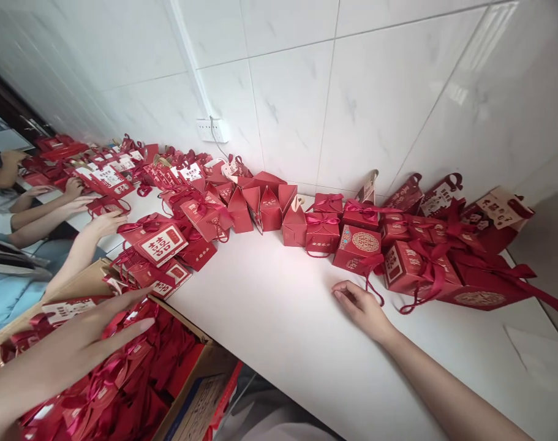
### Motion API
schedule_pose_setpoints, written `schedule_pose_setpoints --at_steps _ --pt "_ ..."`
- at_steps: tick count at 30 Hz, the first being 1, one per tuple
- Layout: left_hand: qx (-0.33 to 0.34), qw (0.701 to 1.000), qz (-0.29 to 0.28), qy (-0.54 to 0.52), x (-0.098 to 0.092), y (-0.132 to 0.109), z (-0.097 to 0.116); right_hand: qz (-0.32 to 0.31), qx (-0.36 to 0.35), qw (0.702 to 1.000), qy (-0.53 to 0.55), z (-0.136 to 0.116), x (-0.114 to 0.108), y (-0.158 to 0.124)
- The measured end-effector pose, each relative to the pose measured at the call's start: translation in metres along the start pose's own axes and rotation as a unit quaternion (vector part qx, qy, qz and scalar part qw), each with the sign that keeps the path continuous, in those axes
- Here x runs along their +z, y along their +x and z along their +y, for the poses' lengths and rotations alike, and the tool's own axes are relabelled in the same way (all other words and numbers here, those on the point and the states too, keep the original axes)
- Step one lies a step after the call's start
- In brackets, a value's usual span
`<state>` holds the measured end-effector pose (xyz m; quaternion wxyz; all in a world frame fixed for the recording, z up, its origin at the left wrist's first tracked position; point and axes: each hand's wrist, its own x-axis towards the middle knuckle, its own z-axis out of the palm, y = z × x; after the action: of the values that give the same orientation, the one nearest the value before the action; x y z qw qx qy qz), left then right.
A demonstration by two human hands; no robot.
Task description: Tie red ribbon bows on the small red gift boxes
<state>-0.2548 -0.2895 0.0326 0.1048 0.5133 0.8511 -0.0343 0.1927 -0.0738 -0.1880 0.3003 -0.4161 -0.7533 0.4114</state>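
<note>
My left hand (97, 337) reaches over an open cardboard carton (198, 373) at the lower left. Its fingers are stretched out and hold nothing visible. Below it, the carton is filled with red gift boxes (122, 367) tied with ribbon. My right hand (361, 309) lies on the white table (279, 306), loosely curled and empty, with thumb and fingers slightly apart. Just behind it stands a red gift box with a round gold emblem (358, 250). To its right sits a larger ribboned gift box (419, 269).
A row of red boxes (269, 208), some with unfolded tops, runs along the tiled wall (288, 104). More boxes (162, 245) are piled beside the carton. Other people's hands (101, 225) work at the far left. A wall socket (212, 130) has a cable.
</note>
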Motion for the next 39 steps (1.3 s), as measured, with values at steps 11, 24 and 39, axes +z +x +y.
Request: schedule_pose_setpoints --at_steps 11,24,39 --pt "0.163 0.982 0.098 -0.006 -0.069 0.165 0.101 0.017 -0.019 0.999 0.023 -0.004 0.001 0.004" --pt "0.448 0.881 -0.110 -0.104 -0.009 0.147 0.186 0.029 -0.027 0.999 0.027 -0.005 0.000 0.009" --pt "0.528 0.808 -0.137 -0.221 0.052 0.137 0.222 0.151 -0.239 0.950 -0.135 -0.082 -0.014 -0.009"
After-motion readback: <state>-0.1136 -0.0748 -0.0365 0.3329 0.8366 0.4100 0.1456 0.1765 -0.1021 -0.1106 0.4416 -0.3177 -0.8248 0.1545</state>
